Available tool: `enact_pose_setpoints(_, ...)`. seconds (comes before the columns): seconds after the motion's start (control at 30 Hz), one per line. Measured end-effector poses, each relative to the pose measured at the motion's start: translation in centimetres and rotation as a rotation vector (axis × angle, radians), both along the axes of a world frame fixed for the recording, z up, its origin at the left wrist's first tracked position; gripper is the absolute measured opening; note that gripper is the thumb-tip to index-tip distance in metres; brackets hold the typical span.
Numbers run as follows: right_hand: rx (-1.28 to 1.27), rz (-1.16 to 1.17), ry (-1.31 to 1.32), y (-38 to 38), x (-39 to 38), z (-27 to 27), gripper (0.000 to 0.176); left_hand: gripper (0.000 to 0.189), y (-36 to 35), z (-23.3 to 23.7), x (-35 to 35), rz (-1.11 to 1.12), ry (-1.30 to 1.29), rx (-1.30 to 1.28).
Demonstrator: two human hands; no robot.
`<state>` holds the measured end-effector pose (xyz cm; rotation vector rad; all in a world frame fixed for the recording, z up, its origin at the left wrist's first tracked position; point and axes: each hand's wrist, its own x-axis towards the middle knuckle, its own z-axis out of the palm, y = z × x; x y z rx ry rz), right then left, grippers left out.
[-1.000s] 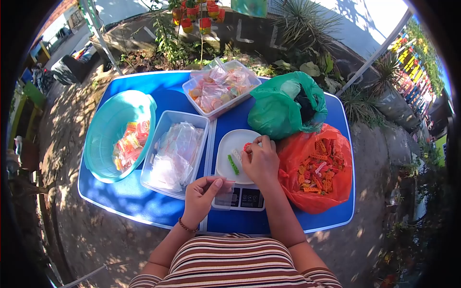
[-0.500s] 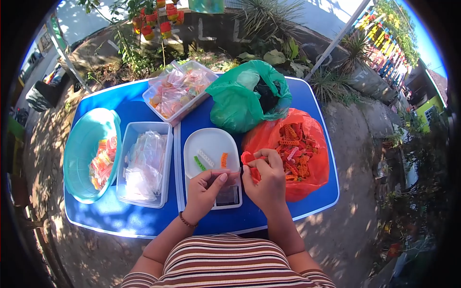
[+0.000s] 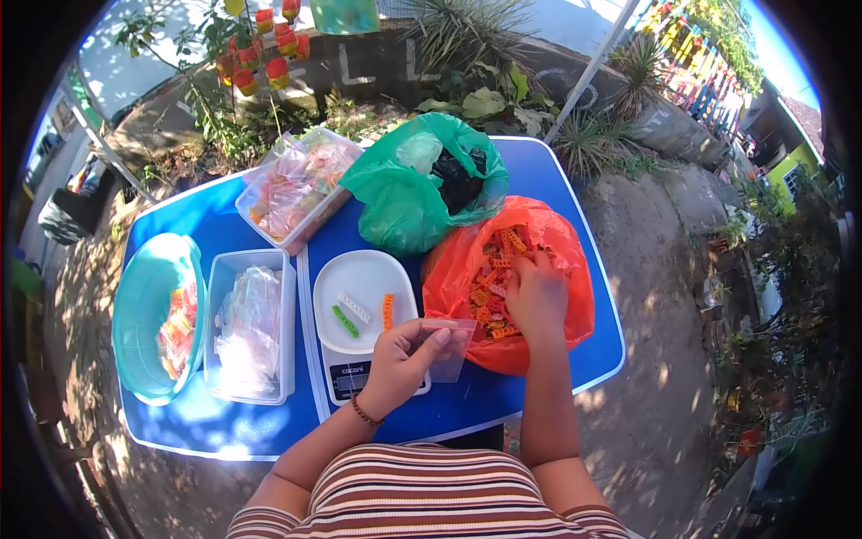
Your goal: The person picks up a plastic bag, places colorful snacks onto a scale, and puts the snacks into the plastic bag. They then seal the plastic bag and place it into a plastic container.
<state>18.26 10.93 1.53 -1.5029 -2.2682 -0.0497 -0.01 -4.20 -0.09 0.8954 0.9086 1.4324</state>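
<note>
Scale (image 3: 359,310) mid-bench (image 3: 467,404), white tray on top carrying green, white and orange pieces (image 3: 388,311). Green bag (image 3: 404,193) behind, touching red bag (image 3: 561,247). Left of scale: tub (image 3: 247,328) of clear pouches, then teal basin (image 3: 148,305). Red bag right of scale, mouth open, full of orange bricks (image 3: 489,296). Right hand (image 3: 536,292) sunk among bricks, fingers curled; grip cannot tell. Left hand (image 3: 404,355) pinching small clear pouch (image 3: 455,346), flat, beside scale's front corner.
</note>
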Motion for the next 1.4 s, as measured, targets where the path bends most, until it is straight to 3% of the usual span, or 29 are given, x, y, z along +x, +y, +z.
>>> enact_pose_setpoints(0.17, -0.008, -0.095, -0.217, 1.7, -2.4, -1.3, 0.019, 0.025, 0.1, 0.6, -0.3, 0.025, -0.018, -0.069)
enact_pose_setpoints(0.27, 0.013, -0.086, -0.207, 1.1, -1.9, -1.4, 0.019, 0.026, 0.5, 0.3, -0.1, 0.009, -0.014, -0.078)
enact_pose_setpoints(0.37, 0.028, -0.026, 0.0, -0.6, -1.3, 0.1, 0.017, 0.026, 0.8, 0.2, 0.2, 0.0, -0.019, -0.053)
enact_pose_setpoints(0.47, 0.014, 0.19, 0.522, -2.9, -2.2, 1.9, 0.015, 0.025, 0.3, 0.5, -0.7, 0.057, 0.018, -0.032)
enact_pose_setpoints(0.57, 0.043, 0.377, 0.717, -5.4, -5.3, 3.8, 0.017, 0.025, -1.7, 1.2, -2.9, 0.174, 0.121, -0.027)
enact_pose_setpoints(0.7, -0.373, 0.568, 0.629, -6.4, -9.8, 2.4, 0.019, 0.025, -5.1, 1.2, -6.2, 0.356, 0.243, -0.064)
enact_pose_setpoints(0.83, -0.396, 0.552, 0.4, -6.1, -13.8, -1.4, 0.021, 0.023, -8.2, 0.6, -7.6, 0.451, 0.16, -0.111)
enact_pose_setpoints(1.2, -0.4, 0.527, 0.647, -7.6, -11.5, 2.4, 0.024, 0.023, -10.1, -0.4, -8.5, 0.471, 0.121, -0.171)
enact_pose_setpoints(1.4, -0.441, 0.577, 0.59, -9.7, -10.1, 2.3, 0.018, 0.023, -9.7, -0.9, -8.4, 0.49, 0.105, -0.11)
